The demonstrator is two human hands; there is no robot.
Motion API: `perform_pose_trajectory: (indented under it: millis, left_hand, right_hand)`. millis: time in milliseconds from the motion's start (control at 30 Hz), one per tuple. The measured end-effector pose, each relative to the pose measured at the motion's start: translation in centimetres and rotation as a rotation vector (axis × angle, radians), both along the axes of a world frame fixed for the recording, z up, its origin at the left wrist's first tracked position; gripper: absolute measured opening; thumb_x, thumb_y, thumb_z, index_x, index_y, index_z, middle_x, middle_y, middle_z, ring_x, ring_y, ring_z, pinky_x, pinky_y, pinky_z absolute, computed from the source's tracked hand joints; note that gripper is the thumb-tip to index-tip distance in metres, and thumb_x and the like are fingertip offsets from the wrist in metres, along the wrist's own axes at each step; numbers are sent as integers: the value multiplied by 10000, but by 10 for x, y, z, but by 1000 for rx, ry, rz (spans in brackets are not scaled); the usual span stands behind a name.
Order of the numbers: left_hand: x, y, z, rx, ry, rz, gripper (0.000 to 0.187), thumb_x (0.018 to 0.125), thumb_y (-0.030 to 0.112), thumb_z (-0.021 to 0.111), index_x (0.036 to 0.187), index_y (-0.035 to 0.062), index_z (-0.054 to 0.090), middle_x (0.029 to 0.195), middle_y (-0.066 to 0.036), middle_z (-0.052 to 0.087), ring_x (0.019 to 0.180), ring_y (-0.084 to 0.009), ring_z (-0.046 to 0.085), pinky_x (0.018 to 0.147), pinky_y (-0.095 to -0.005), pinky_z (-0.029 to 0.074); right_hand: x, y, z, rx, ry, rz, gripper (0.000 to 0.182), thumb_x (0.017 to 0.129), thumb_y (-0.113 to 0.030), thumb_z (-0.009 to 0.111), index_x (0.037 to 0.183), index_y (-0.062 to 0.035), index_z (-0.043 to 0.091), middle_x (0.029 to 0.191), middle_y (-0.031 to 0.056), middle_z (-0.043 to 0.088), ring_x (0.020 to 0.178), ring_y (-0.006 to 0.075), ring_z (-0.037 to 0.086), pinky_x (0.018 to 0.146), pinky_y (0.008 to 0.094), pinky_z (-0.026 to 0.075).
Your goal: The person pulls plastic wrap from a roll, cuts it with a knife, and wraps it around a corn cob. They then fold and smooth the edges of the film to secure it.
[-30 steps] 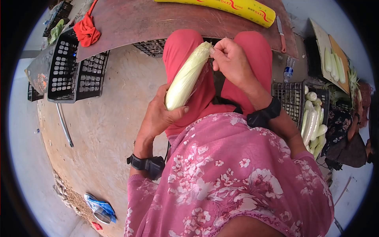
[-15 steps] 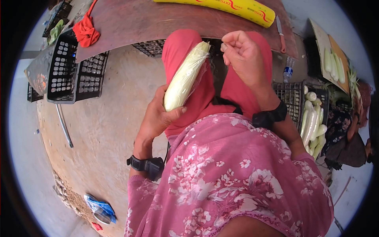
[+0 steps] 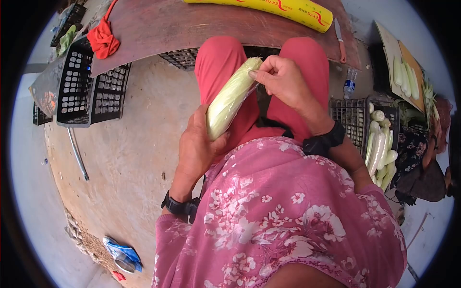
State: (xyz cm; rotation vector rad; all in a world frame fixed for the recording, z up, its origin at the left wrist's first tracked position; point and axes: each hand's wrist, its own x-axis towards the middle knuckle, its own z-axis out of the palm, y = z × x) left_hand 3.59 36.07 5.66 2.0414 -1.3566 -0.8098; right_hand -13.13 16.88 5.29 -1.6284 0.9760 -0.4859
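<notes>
A long, pale green vegetable [image 3: 229, 103] in clear cling film lies tilted above my knees, its ragged cut end pointing away from me. My left hand [image 3: 196, 141] is closed around its near end, thumb along the side. At the far end, my right hand [image 3: 283, 79] pinches with thumb and forefinger against the wrapped tip, at the edge of the cling film [image 3: 250, 87]. The exact kind of vegetable cannot be made out under the film.
Ahead, a low reddish table [image 3: 158, 29] carries a yellow film roll [image 3: 269, 10], a knife [image 3: 340, 41] and a red cloth [image 3: 103, 41]. Black crates [image 3: 91, 86] stand left. On the right are a crate of pale vegetables [image 3: 382, 149], a water bottle [image 3: 350, 84] and a board [image 3: 415, 67] with more vegetables.
My right hand has come down and left from above my knee to the vegetable's far end. The left hand has shifted slightly right with the vegetable, turning it a little.
</notes>
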Motion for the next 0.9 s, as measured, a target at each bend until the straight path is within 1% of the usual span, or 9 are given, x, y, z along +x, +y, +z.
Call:
perform_pose_trajectory:
  millis: [67,267,400,467,567,600,700,767,900]
  left_hand:
    - [-1,0,0,-6,-18,-6,677,774,148,788,1344,44,437,1132,-217,639,1036,-344,654,883,-392,508]
    - [1,-1,-2,-10,-19,-26,682,778,162,792,1348,42,438,1133,-218,639,1030,-353,653,878,-400,506]
    - [2,-2,-1,10,15,-25,684,774,170,794,1346,38,444,1131,-223,643,1042,-351,651,890,-399,502]
    - [3,-1,-3,-13,32,-30,688,769,171,799,1345,32,449,1127,-210,648,1040,-320,652,901,-383,497]
    - [8,-2,-3,-10,170,-40,702,766,180,808,1351,20,454,1132,-176,652,1044,-266,641,921,-360,486]
    - [10,-4,-3,-3,235,-45,709,765,183,811,1355,15,455,1135,-162,653,1047,-247,636,928,-352,482]
    - [16,-6,0,0,451,-48,678,785,188,794,1352,19,463,1190,-170,625,1084,-251,611,972,-358,460]
    - [25,-7,-7,-11,499,-76,685,789,197,803,1355,8,468,1194,-137,621,1101,-221,588,979,-344,451]
    - [33,-11,-4,41,645,-73,713,776,216,828,1358,-2,479,1195,-91,613,1129,-189,561,986,-319,438]
  right_hand:
    - [-4,-3,-2,61,-129,-7,210,887,-174,729,815,-8,622,643,39,630,532,81,573,474,237,440]
    - [-11,-2,3,241,-295,-45,142,896,-103,702,866,-26,587,663,48,634,539,79,581,464,213,430]
    - [-12,-2,-3,312,-434,-68,130,900,-66,687,925,-30,565,709,39,636,595,79,603,513,207,455]
    - [-11,-1,-4,293,-509,-90,137,900,-46,681,946,-28,553,731,33,633,625,76,608,545,203,467]
    - [-8,-1,2,97,-483,-91,147,898,-21,671,956,-23,536,751,26,622,651,66,601,575,203,475]
    - [-8,-1,-1,91,-447,-82,147,898,-15,671,950,-21,533,747,24,617,644,62,596,567,202,471]
    - [-9,-4,-5,78,-327,-66,148,896,-4,670,933,-16,527,738,20,607,621,55,580,541,200,461]
    - [-8,-4,-3,84,-238,-61,149,896,-3,670,922,-16,524,735,21,607,602,53,573,521,200,454]
    - [-5,-6,-6,-1,-278,-34,160,892,-2,678,903,-19,519,711,19,595,572,49,558,482,197,430]
